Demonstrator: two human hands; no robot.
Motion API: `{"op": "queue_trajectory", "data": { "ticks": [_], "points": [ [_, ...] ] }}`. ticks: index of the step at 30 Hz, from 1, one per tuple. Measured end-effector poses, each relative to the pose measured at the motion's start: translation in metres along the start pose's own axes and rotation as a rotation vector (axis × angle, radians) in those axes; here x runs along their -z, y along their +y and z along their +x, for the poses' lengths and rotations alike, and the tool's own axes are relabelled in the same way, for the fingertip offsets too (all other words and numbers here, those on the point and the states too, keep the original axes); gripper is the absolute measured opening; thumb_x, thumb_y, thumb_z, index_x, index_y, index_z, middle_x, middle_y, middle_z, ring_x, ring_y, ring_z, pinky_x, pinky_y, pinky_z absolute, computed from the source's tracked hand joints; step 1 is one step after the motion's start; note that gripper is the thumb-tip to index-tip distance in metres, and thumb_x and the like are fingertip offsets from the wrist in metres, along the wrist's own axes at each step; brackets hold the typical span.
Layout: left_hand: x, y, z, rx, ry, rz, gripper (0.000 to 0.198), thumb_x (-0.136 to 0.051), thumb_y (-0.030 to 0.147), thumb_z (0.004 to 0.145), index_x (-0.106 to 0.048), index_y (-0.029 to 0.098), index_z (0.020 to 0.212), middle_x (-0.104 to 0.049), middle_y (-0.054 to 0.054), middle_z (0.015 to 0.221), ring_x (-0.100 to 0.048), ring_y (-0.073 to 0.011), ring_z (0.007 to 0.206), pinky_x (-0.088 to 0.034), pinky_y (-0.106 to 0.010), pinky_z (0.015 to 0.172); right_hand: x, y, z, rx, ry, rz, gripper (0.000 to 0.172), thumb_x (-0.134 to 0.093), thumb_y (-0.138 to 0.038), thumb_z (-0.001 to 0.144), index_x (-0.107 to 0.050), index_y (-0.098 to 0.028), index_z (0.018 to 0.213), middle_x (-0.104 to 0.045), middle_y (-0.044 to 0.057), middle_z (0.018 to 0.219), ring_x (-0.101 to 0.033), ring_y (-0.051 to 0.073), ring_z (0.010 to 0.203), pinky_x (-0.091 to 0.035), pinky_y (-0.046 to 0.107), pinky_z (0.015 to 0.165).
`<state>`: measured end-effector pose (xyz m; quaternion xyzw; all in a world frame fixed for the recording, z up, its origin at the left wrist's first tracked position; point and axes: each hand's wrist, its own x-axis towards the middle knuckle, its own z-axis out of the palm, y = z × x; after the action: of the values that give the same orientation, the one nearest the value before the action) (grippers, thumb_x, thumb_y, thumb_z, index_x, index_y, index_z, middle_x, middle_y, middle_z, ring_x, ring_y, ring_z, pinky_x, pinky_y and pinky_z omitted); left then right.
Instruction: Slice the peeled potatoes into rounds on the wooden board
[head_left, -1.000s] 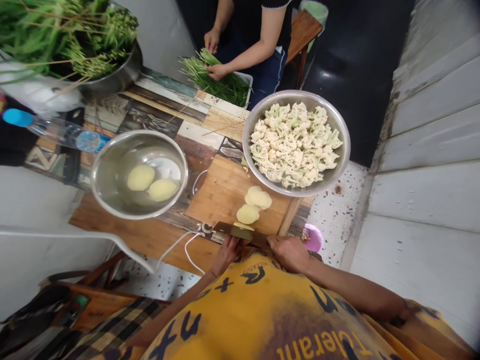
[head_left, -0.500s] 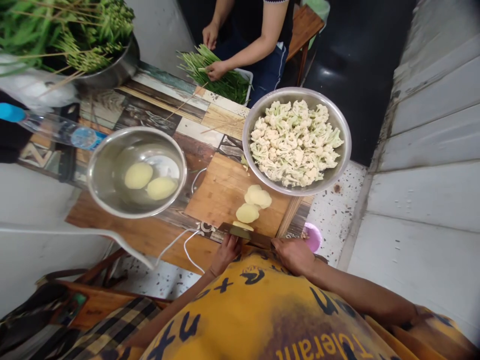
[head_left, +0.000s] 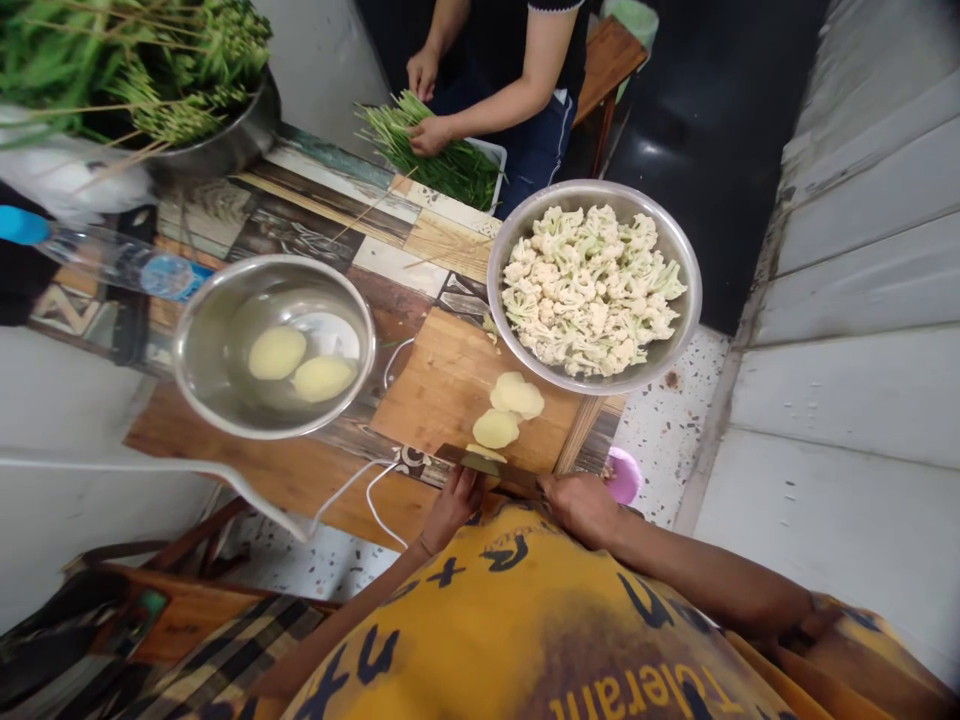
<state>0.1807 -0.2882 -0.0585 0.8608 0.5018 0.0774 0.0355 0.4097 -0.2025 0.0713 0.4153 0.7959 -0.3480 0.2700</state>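
My right hand (head_left: 583, 508) is wrapped round the handle of a kitchen knife (head_left: 517, 478), whose broad blade points left across the near edge of the wooden cutting board (head_left: 427, 385). Close behind the blade, my left hand (head_left: 456, 500) has its fingers bent on a potato (head_left: 492, 482), mostly hidden by the blade and my shirt. A cut slice (head_left: 486, 453) lies just beyond the blade. Farther up the board are several pale potato slices (head_left: 517, 395), some overlapping. Two whole peeled potatoes (head_left: 277, 353) sit in the steel bowl (head_left: 184, 375) on the left.
A large steel bowl of cauliflower florets (head_left: 592, 290) stands beyond the board. Skewers (head_left: 450, 245) lie on the patterned table. Across it, a person's hands (head_left: 431, 135) hold green stems over a white basket. At left are a plastic bottle (head_left: 112, 262) and a white cable (head_left: 225, 468).
The knife and my right hand have shifted very slightly left. The slices stay in place on the board. My left hand keeps its position.
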Motion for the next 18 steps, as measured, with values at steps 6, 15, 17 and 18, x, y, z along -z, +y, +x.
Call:
{"op": "queue_trajectory", "data": {
  "ticks": [6, 15, 17, 18],
  "points": [
    [0.0, -0.004, 0.001, -0.016, 0.055, 0.019, 0.028, -0.05, 0.013, 0.082, -0.058, 0.014, 0.109, -0.057, -0.014, 0.113, -0.05, -0.0259, 0.112, -0.045, -0.039, 0.092, -0.008, -0.004, 0.03, -0.005, 0.008, -0.006, 0.023, -0.038, -0.016, 0.086, -0.056, -0.015, 0.1, -0.069, 0.011, 0.083, -0.064, 0.021, 0.075, -0.042, 0.027, 0.06],
    [0.008, -0.001, 0.006, -0.017, 0.015, -0.027, 0.027, -0.045, 0.015, 0.085, -0.058, 0.014, 0.108, -0.057, -0.014, 0.111, -0.05, -0.0264, 0.111, -0.047, -0.04, 0.089, -0.007, 0.0, 0.01, 0.034, 0.105, 0.051, 0.022, -0.037, -0.018, 0.087, -0.057, -0.014, 0.096, -0.067, 0.01, 0.086, -0.063, 0.021, 0.077, -0.04, 0.026, 0.06],
    [0.006, 0.0, 0.004, 0.025, -0.009, -0.047, 0.025, -0.041, 0.016, 0.087, -0.061, 0.016, 0.102, -0.059, -0.012, 0.104, -0.052, -0.0251, 0.105, -0.05, -0.038, 0.083, -0.006, 0.0, 0.0, 0.061, 0.115, 0.044, 0.019, -0.04, -0.019, 0.085, -0.057, -0.014, 0.094, -0.067, 0.01, 0.086, -0.062, 0.021, 0.076, -0.038, 0.026, 0.057],
    [0.005, 0.0, 0.003, 0.042, -0.021, -0.057, 0.027, -0.038, 0.017, 0.087, -0.062, 0.018, 0.099, -0.059, -0.012, 0.102, -0.053, -0.0247, 0.103, -0.05, -0.036, 0.08, -0.006, 0.0, -0.004, 0.071, 0.116, 0.039, 0.018, -0.041, -0.02, 0.085, -0.057, -0.014, 0.093, -0.067, 0.01, 0.086, -0.062, 0.02, 0.075, -0.038, 0.026, 0.056]
  ]
}}
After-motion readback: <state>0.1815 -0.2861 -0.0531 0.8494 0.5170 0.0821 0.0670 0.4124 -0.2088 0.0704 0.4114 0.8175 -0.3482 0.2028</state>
